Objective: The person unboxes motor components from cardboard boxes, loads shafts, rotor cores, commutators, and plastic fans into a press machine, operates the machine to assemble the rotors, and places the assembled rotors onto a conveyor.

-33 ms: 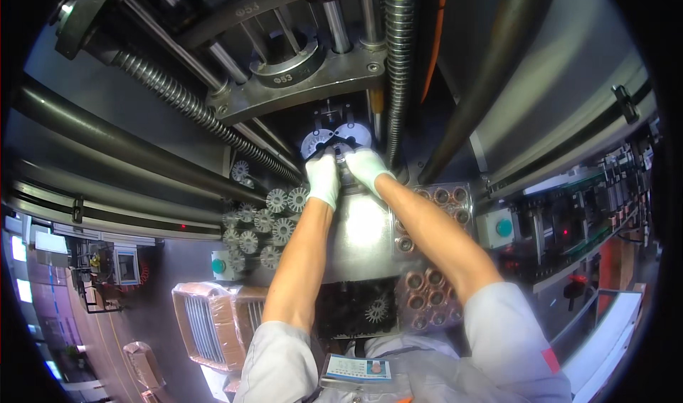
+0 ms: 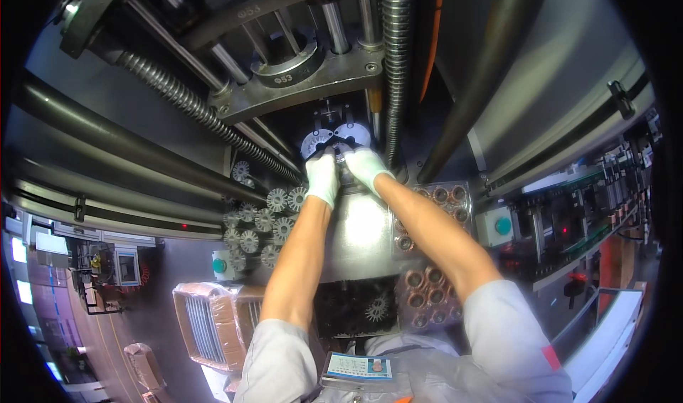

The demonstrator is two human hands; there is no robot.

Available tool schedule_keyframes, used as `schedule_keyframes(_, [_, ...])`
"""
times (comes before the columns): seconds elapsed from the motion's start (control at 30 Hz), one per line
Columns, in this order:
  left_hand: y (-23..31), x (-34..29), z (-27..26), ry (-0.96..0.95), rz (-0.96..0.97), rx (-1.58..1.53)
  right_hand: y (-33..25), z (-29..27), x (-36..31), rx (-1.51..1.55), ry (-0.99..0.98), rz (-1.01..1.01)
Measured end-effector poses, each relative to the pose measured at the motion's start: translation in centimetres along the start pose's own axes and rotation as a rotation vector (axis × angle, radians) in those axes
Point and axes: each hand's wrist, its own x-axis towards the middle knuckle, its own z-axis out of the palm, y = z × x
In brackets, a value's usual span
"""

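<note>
Both my hands, in white gloves, reach forward under the press head to a fixture with two pale round discs side by side. My left hand [image 2: 322,177] is at the near edge of the left disc [image 2: 310,145], fingers bent in. Close beside it, my right hand [image 2: 366,165] has its fingers curled at the near edge of the right disc [image 2: 353,130]. A dark angled piece [image 2: 327,144] lies across the discs at my fingertips. What the fingers grip is hidden by the gloves and the dark piece.
Overhead hangs the press plate [image 2: 306,90] with rods and a ring, flanked by coil springs [image 2: 397,61]. Slotted metal cores [image 2: 277,199] stand at left; clear trays hold copper-wound rings [image 2: 441,194] at right. Green buttons [image 2: 504,226] sit at both sides. A dark tray [image 2: 334,325] lies nearer me.
</note>
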Motion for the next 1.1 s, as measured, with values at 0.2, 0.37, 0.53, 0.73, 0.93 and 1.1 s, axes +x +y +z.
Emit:
schedule_keyframes(0.2, [-0.2, 2.1, -0.9, 0.038, -0.018, 0.221, -1.1, 0.7, -1.4, 0.147, 0.015, 0.078])
schedule_keyframes(0.37, [-1.8, 2.7, -0.8, 0.074, 0.096, 0.133, -0.9, 0.3, -0.8, 0.114, 0.035, 0.055])
schedule_keyframes(0.53, [-1.9, 2.7, -0.4, 0.152, 0.083, 0.174, -0.7, 0.5, -0.3, 0.107, 0.013, 0.097])
schedule_keyframes(0.73, [-2.2, 2.4, 0.7, 0.228, 0.148, 0.175, 0.9, 1.3, 1.5, -0.017, 0.115, -0.007])
schedule_keyframes(0.93, [-1.1, 2.3, 0.2, 0.205, 0.173, 0.227, -1.2, 0.5, -1.4, 0.147, 0.103, 0.011])
schedule_keyframes(1.1, [-1.2, 1.0, -1.9, -0.165, -0.134, -0.155, 1.0, 0.8, -0.2, 0.364, -0.091, -0.035])
